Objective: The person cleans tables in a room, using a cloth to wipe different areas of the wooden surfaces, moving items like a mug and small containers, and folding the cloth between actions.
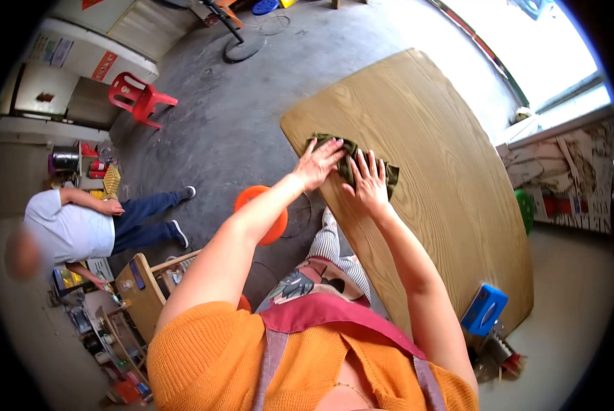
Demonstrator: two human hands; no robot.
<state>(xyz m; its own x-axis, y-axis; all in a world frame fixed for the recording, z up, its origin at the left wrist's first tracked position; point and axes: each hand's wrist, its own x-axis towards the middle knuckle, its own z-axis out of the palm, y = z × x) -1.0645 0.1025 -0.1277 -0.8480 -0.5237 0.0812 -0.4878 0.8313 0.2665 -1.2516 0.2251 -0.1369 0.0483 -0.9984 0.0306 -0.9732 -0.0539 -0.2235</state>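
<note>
A dark green cloth (392, 179) lies bunched on the wooden table (444, 178), close to its left edge. My left hand (318, 164) rests on the cloth's left part, fingers stretched out and palm down. Just to its right, my right hand (368, 183) presses flat on the middle of the cloth with its fingers spread. The two hands are close together but apart. Some of the cloth is hidden under them.
A blue tissue box (483, 309) sits at the table's near right corner. An orange stool (261, 214) stands left of the table. Farther left are a red chair (140, 99), a person (81, 222) and a wooden cabinet (139, 291).
</note>
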